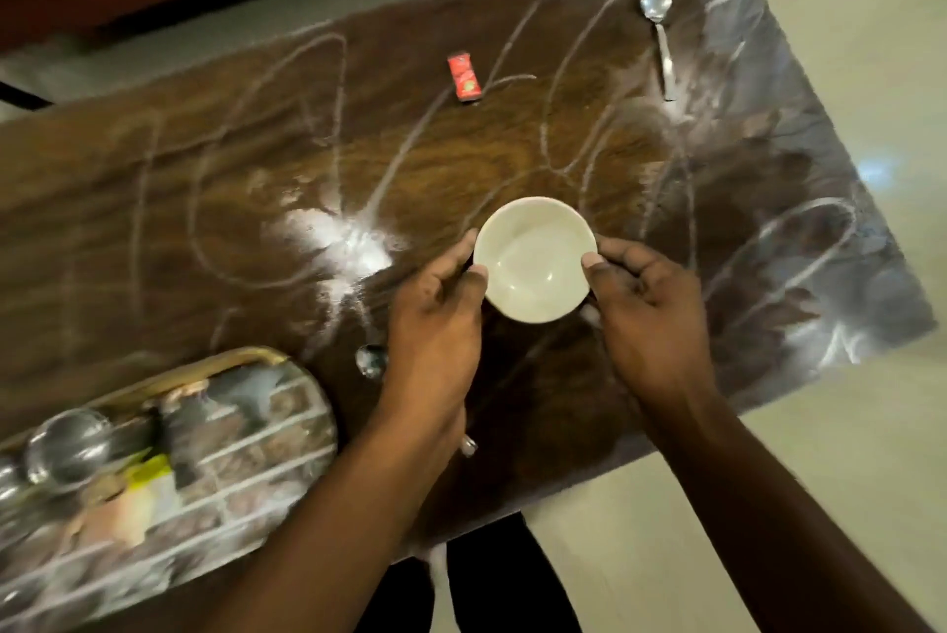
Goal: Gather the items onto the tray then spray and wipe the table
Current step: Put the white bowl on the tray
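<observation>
Bowl (533,259) empty, held between hands (435,319) (648,319); tray (241,355) holds steel vessel (69,450).

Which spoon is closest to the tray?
The near spoon, partly hidden under the left arm, right beside the tray. The far spoon lies alone at the far corner of the table.

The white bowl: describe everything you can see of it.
The bowl is round, cream-white and glossy, likely ceramic, and empty. It is upright, mouth up, over the powder-streaked wooden table. The left hand and right hand grip opposite sides, thumbs on the rim. Whether it rests on the table cannot be told.
</observation>
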### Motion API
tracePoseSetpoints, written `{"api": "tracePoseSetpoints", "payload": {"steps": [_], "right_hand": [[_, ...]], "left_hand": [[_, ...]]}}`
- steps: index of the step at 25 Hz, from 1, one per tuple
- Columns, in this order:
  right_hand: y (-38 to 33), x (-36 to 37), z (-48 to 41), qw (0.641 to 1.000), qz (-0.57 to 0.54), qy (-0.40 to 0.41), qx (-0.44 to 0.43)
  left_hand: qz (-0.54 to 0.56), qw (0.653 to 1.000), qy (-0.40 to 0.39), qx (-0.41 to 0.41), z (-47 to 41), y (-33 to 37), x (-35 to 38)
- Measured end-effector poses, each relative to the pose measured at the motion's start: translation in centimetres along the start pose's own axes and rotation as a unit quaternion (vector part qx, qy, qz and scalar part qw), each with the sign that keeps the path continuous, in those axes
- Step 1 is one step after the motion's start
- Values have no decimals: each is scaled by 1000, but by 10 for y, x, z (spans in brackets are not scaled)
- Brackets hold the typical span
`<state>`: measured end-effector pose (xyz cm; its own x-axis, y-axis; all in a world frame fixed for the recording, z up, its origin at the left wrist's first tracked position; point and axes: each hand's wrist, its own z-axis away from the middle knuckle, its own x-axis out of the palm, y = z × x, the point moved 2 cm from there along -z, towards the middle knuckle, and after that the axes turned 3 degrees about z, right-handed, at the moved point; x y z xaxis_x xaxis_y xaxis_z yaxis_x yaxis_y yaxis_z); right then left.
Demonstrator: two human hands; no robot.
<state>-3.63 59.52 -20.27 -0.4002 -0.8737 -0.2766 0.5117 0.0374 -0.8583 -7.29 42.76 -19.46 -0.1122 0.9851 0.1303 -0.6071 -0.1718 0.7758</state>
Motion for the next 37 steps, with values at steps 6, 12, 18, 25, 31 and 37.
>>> {"api": "tracePoseSetpoints", "payload": {"steps": [6,12,18,25,31,37], "right_hand": [[12,143,114,990,1,-140,23],[29,244,211,967,72,-246,1],[58,299,259,953,137,-272,6],[72,316,246,950,180,-256,14],[75,320,244,951,174,-253,25],[64,312,244,947,173,-271,17]], "left_hand": [[3,990,134,35,70,8,-193],[35,962,269,32,136,-18,-332],[65,942,330,-18,147,-55,-405],[23,949,311,-38,121,-57,-422],[10,952,304,-46,114,-55,-424],[-22,930,367,-13,126,-45,-415]]}}
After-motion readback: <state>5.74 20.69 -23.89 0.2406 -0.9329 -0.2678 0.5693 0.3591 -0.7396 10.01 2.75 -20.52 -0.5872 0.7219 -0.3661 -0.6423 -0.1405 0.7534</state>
